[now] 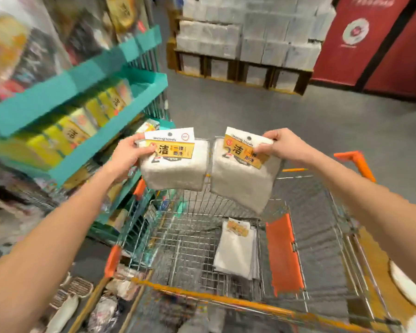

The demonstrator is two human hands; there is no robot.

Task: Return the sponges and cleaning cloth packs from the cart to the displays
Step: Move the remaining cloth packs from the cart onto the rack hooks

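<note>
A shop aisle with a grey floor (250, 111) is recorded. At the far end a pallet (240, 75) is stacked with white wrapped bundles, and a red panel (375, 49) stands to its right. Teal shelves (82, 92) are noted on the left, blurred by motion. Yellow sponges (65, 133) are lined up in the middle tray. A wire cart (214, 299) with orange trim is placed just beside the shelves, its handle nearest the camera.

Two cloth packs are held up over the far end of the cart, side by side, with their inner edges nearly touching. The left pack (178, 169) is pinched at its card header by the left hand (127, 157), with the thumb laid on the front of the yellow label and the fingers hidden behind. This pack hangs close to upright. The right pack (243, 181) is pinched at the upper right corner of its header by the right hand (279, 145), with thumb and curled fingers closed on the card. This pack hangs tilted. Each pack is seen as white cloth under a yellow label and a white header with a hanging hole.

A third pack (235, 251) is found lying flat on the cart floor, toward the right side, label end away from the camera, just beside an orange flap (283, 255). Goods at lower left are too blurred to be identified
</note>
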